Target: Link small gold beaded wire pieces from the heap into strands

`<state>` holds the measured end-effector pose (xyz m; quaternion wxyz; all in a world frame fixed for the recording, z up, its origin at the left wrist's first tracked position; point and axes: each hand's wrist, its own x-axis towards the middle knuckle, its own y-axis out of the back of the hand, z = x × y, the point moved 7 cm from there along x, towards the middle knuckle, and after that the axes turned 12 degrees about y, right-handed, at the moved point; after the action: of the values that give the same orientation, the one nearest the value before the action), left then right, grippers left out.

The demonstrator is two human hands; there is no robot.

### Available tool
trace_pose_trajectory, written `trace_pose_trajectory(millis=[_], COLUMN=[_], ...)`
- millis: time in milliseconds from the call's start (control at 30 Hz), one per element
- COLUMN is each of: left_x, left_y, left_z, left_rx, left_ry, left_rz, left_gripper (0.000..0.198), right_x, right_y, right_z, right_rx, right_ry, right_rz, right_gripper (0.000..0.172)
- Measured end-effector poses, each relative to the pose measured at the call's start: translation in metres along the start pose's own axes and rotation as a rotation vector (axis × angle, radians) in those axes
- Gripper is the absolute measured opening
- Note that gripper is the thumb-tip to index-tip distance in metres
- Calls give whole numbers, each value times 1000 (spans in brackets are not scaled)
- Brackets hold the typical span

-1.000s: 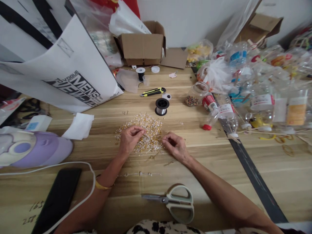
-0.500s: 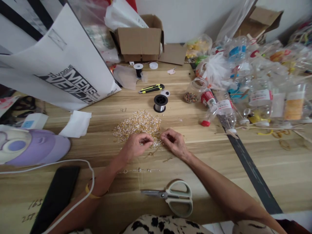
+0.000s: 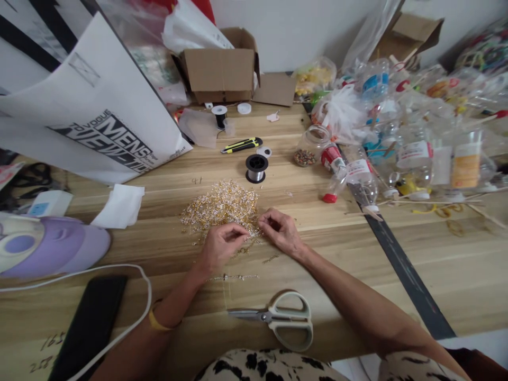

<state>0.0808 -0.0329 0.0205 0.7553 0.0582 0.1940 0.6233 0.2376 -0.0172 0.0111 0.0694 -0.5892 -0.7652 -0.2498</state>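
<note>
A pile of small gold and clear beaded pieces (image 3: 222, 203) lies on the wooden table (image 3: 341, 248). My left hand (image 3: 220, 246) rests at the pile's near edge, fingertips pinched together on a small piece. My right hand (image 3: 280, 230) sits at the pile's right edge, its fingers also pinched on small pieces. The two hands nearly meet. A thin beaded chain (image 3: 234, 277) lies straight on the table just below my left hand. What exactly each hand pinches is too small to tell.
Grey-handled scissors (image 3: 283, 318) lie near the front edge. A wire spool (image 3: 256, 168) and yellow utility knife (image 3: 241, 145) sit behind the pile. Plastic bottles (image 3: 413, 153) crowd the right side. A white bag (image 3: 95, 121), purple device (image 3: 47, 246), black phone (image 3: 93, 323) and cardboard box (image 3: 220, 69) stand left and back.
My left hand has slid right and nearer along the pile's edge, closing toward my right hand. The view has shifted slightly.
</note>
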Motion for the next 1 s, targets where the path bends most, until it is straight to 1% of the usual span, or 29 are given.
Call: trace_pose_trajectory(millis=[100, 267, 367, 433, 567, 667, 800, 1000], left_x=[4, 9, 11, 11, 9, 7, 5, 0], left_y=[3, 4, 5, 6, 5, 6, 8, 6], left_z=[-9, -27, -32, -32, -27, -23, -16, -9], left_rx=[-142, -356, -427, -425, -368, -307, -212, -114], left_ry=[83, 218, 242, 241, 213, 161, 59, -58], left_rz=[0, -8, 14, 30, 35, 44, 108, 170], left_gripper=[8, 19, 22, 21, 17, 15, 10, 7], right_x=[0, 0, 0, 0, -1, -3, -7, -11], right_y=[0, 0, -1, -1, 0, 0, -6, -14], right_z=[0, -1, 0, 0, -1, -6, -18, -28], right_rx=[1, -15, -9, -6, -15, -40, -80, -113], right_ry=[-4, -1, -1, -3, 11, 90, 223, 295], right_rz=[-2, 1, -1, -4, 13, 19, -15, -55], right_gripper=[13, 16, 17, 17, 16, 13, 9, 8])
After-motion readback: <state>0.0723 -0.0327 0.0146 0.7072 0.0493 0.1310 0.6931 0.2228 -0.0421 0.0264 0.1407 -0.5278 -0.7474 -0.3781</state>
